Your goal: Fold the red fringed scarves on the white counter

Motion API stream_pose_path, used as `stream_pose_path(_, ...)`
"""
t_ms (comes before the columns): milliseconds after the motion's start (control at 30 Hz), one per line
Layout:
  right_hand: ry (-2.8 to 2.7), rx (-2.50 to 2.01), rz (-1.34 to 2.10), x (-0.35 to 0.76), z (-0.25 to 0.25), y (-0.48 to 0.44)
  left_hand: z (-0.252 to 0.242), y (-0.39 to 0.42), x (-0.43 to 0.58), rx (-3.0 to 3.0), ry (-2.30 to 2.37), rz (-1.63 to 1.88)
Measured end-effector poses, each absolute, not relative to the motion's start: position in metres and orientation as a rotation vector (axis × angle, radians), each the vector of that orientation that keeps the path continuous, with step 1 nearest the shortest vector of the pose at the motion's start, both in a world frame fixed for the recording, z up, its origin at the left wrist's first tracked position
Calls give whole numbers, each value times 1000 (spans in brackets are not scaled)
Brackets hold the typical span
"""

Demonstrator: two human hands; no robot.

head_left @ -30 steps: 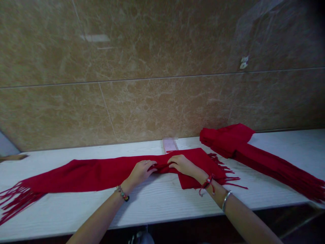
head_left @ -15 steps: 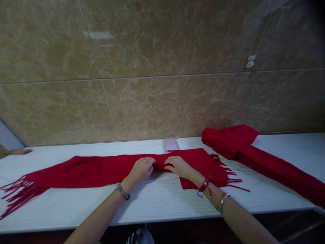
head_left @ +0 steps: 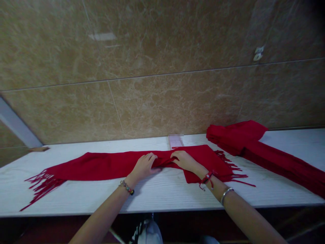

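Comprises red fringed scarf (head_left: 119, 165), laid across white table (head_left: 165, 196) at dial centre, gathered between left hand (head_left: 145, 166), thumb spread, and right hand (head_left: 186, 161), fingers bent; cannot tell if gripped. Outward, includes pink card (head_left: 175, 142) at one o'clock, partly covered, print unreadable; folded second scarf (head_left: 254, 145) at three; wood strip (head_left: 39, 149) at nine.

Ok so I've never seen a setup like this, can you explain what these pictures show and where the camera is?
There's no machine: the left hand and right hand belong to a person wearing the camera on their head, looking forward and down. A fringed red scarf lies on a white surface by a marbled wall. Both hands touch its gathered middle; how firmly is hard to tell. Another red cloth lies to the right, and a small pinkish item shows behind the scarf.
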State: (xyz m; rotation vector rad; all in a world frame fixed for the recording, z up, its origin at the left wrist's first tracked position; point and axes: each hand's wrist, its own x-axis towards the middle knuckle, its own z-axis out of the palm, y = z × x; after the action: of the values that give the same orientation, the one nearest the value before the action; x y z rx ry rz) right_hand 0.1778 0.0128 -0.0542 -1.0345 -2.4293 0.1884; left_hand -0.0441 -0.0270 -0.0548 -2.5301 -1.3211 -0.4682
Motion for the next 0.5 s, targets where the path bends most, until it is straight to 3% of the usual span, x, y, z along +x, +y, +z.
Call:
stream_pose_path(167,-2439,-1125,139,177,-51,11,-64,-16,-47,-2448,-1462,-391)
stream_pose_path(333,-2503,-1075,31,147,-43,-2,-67,-7,-56,-2479,-1608,-662)
stream_pose_path(500,-2436,-1203,123,104,-42,0,-64,-6,-67,-2523,-1617,-703)
